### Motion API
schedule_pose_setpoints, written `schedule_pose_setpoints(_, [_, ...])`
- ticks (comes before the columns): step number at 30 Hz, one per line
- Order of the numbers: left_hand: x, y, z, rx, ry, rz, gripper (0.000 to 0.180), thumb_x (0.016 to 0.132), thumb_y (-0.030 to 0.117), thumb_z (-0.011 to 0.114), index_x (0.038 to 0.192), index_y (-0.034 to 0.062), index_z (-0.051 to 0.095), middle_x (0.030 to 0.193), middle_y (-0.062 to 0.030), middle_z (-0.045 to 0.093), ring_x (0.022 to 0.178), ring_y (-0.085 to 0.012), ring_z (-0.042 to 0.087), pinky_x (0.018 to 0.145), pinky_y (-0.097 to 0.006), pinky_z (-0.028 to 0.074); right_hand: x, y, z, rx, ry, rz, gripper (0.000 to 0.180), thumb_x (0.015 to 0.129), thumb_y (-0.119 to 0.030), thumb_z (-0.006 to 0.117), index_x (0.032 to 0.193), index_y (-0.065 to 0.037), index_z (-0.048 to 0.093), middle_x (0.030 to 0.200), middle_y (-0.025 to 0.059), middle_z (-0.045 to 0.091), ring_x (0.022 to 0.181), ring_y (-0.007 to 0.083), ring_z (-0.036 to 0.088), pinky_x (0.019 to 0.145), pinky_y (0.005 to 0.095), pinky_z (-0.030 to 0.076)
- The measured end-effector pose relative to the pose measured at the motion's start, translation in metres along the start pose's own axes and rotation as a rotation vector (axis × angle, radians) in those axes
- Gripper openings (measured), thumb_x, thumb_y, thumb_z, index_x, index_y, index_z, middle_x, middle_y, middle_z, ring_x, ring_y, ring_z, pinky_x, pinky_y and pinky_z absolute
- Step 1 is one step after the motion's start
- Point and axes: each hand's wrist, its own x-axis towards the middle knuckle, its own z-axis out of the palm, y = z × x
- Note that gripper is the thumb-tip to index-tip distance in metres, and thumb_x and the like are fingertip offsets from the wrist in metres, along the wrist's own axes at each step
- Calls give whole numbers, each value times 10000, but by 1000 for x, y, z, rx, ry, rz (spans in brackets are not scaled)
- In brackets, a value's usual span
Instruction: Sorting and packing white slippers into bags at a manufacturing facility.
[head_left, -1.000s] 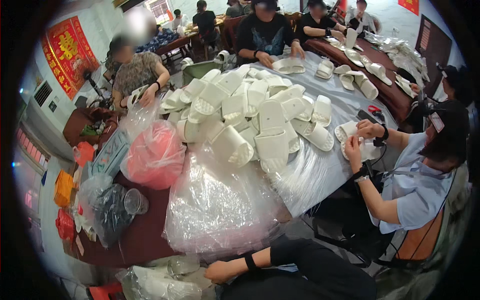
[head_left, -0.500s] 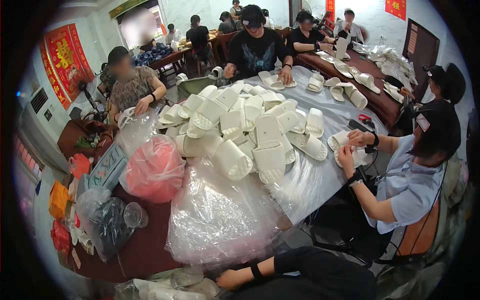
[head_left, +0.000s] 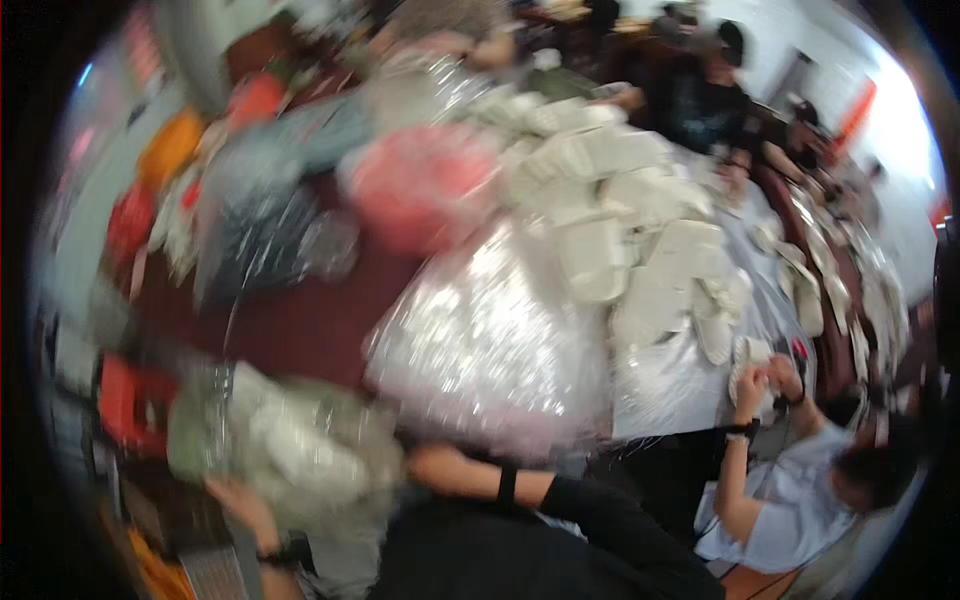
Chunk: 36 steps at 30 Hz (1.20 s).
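Motion smears this head view. A greenish sack or bag [head_left: 375, 470] lies in front of me at the near edge of the table, with wrapped white slippers [head_left: 315, 455] in or on it. At its left side is my left hand [head_left: 243, 510], a dark band round the wrist. My right hand [head_left: 437, 468] touches or lies close to the sack's right side, and its arm wears a black sleeve and a band. Blur hides the fingers of both hands, so I cannot see whether they grip it. Behind it lies a stack of clear plastic bags [head_left: 490, 345].
White slippers [head_left: 640, 200] are heaped at the far middle of the table. Left of them sit a pink bundle in plastic [head_left: 425, 185] and a dark bag [head_left: 250, 235]. A red crate [head_left: 130, 405] is at the left. On my right, a co-worker [head_left: 775, 490] handles a slipper.
My view has swung down and to the left, and the picture has blurred. The sack now shows more fully, and my left hand has come into sight beside it. My right hand stays near it.
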Motion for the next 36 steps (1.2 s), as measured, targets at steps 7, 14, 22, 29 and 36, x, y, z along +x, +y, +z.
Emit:
schedule_pose_setpoints(7, [-16, 59, -32, -60, 134, -32, 477, 956, 244, 440, 1310, -25, 266, 1292, -259, 423, 1175, -332, 452, 964, -389, 343, -8, -12, -25, 109, 359, -228, 69, 671, -77, 579, 735, -58, 559, 768, 93, 557, 764, 285, 579, 668, 372, 497])
schedule_pose_setpoints(14, [-38, 78, -26, 324, -251, 50, 423, 874, 162, 493, 1245, 10, 355, 958, -273, 587, 899, -429, 571, 764, -461, 440, -14, -17, -32, 170, 381, -205, 77, 700, -57, 586, 727, -49, 515, 743, 91, 529, 747, 283, 551, 627, 373, 485])
schedule_pose_setpoints(22, [-40, 99, -14, 545, -362, 6, 394, 881, 232, 475, 1216, 34, 410, 770, -269, 605, 714, -436, 585, 620, -511, 441, -25, -15, -55, 460, 417, -436, 186, 733, -86, 628, 893, -19, 559, 883, 111, 556, 850, 313, 559, 703, 384, 487])
schedule_pose_setpoints(29, [-40, 94, -13, 616, -450, 86, 385, 869, 235, 505, 1173, 10, 431, 900, -248, 609, 799, -418, 586, 685, -486, 457, -53, 14, -74, 515, -353, -20, 315, 793, -224, 631, 1018, -10, 576, 1031, 176, 592, 876, 377, 585, 736, 425, 477])
schedule_pose_setpoints(36, [-39, 98, -14, 619, -465, 115, 351, 846, 184, 528, 1133, -15, 491, 1046, -231, 585, 897, -396, 572, 760, -455, 462, -35, 19, -7, 662, 75, 99, 306, 873, -192, 523, 1083, 28, 489, 990, 282, 561, 879, 413, 576, 768, 434, 462])
